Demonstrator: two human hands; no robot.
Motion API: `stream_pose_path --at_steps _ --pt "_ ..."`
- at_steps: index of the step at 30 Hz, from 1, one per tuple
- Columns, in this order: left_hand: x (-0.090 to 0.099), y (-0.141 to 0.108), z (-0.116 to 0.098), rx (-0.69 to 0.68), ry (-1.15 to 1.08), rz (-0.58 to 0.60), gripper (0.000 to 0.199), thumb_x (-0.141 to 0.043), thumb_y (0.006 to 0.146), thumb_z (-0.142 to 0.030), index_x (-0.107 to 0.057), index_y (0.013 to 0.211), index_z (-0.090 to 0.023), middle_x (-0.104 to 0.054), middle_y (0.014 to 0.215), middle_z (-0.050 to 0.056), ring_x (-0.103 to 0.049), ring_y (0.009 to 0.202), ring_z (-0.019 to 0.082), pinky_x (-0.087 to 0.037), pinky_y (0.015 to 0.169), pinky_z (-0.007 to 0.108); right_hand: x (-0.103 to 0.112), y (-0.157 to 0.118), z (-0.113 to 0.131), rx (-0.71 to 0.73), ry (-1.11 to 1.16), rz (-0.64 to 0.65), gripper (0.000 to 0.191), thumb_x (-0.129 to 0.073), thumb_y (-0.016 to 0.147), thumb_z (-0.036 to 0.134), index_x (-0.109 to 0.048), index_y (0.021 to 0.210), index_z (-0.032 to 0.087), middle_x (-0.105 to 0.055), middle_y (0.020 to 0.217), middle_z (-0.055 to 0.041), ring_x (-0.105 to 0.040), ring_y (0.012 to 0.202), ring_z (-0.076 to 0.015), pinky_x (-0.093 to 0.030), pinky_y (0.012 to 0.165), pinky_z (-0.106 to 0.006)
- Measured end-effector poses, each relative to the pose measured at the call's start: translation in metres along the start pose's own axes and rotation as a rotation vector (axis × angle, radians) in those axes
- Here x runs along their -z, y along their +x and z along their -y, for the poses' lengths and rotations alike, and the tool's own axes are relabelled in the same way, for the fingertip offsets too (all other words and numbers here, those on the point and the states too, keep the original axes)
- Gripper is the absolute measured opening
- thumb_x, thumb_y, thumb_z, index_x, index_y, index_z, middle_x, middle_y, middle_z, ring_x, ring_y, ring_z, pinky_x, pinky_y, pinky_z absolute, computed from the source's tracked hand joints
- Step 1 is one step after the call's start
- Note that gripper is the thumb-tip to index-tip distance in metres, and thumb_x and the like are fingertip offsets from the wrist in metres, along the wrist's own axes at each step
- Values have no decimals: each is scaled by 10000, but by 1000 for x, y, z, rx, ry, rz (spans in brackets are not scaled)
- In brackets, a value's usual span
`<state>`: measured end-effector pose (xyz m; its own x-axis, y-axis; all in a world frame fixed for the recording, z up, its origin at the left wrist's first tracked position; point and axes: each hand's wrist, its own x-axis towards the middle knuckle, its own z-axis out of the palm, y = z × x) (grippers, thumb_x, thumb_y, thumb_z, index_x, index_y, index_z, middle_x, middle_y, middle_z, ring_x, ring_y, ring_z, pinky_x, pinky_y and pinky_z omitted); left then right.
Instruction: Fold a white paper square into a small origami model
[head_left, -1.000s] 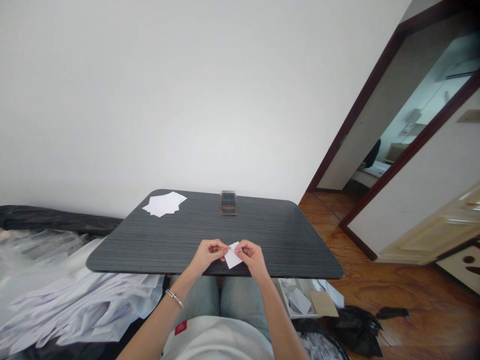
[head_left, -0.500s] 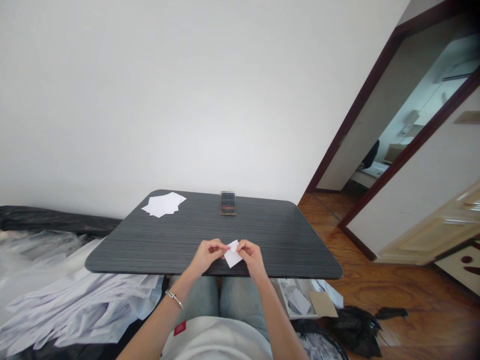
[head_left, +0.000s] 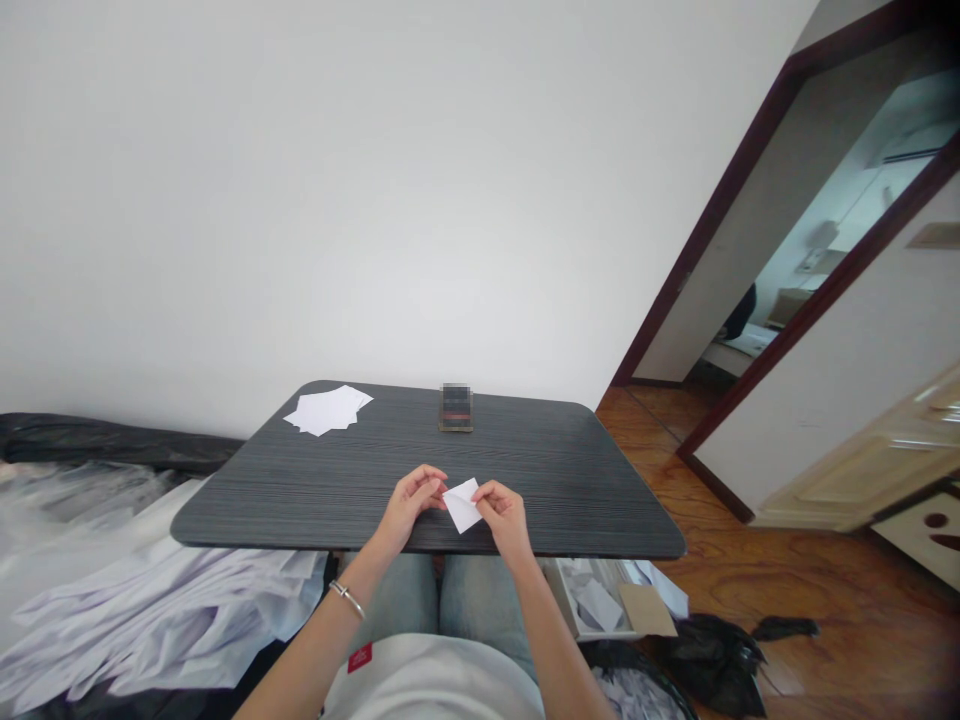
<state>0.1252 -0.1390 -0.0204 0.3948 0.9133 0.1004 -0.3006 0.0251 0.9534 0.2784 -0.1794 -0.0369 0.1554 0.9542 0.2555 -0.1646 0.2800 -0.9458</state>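
Note:
A small folded square of white paper (head_left: 462, 508) is held above the near edge of the dark table, one corner pointing toward me. My right hand (head_left: 502, 513) pinches its right corner between thumb and fingers. At the left corner, my left hand (head_left: 415, 503) has its thumb and fingers apart; whether a fingertip still touches the paper I cannot tell. A crease or flap line shows across the upper part of the square.
On the dark wood-grain table (head_left: 300, 500), a pile of white paper sheets (head_left: 328, 410) lies far left and a blurred phone-like device (head_left: 456, 408) sits at the back. Below right are a box (head_left: 596, 600) of papers and black bags (head_left: 712, 660). White sheets or cloth (head_left: 165, 620) are heaped left.
My left hand has loosened its pinch at the paper's left side and drawn slightly left and up, fingers parting. The right hand keeps its hold, and the paper has shifted slightly left.

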Motion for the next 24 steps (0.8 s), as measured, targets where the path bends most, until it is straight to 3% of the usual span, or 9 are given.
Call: stream_pose_path --at_steps 3,7,14,24 --pt "-2 -1 0 79 55 -44 291 -643 648 -369 -621 768 -104 -571 565 0 -510 480 80 -435 476 193 -2 -2 -1 37 -52 7 61 -559 667 191 -562 610 169 -511 500 38 -429 438 -88 -301 440 -201" --pt "-5 -4 -3 188 103 4 280 -663 623 -371 -627 645 -93 -520 438 -21 -431 367 47 -348 357 151 -4 -5 -1 81 -138 17 74 -534 687 181 -569 622 174 -508 515 34 -425 453 -92 -312 457 -208" --pt "-5 -9 -11 347 -9 53 216 -712 583 -295 -631 615 -97 -556 475 -19 -486 408 38 -430 438 140 -6 -7 2 65 -117 21 82 -530 689 177 -560 613 175 -476 496 43 -384 434 -86 -271 442 -206" --pt "-3 -9 -7 342 -1 60 231 -744 542 -250 -638 666 -87 -602 554 -2 -500 434 34 -430 442 127 -6 -6 2 52 -55 9 83 -537 706 184 -563 628 171 -462 496 46 -373 439 -85 -254 442 -205"
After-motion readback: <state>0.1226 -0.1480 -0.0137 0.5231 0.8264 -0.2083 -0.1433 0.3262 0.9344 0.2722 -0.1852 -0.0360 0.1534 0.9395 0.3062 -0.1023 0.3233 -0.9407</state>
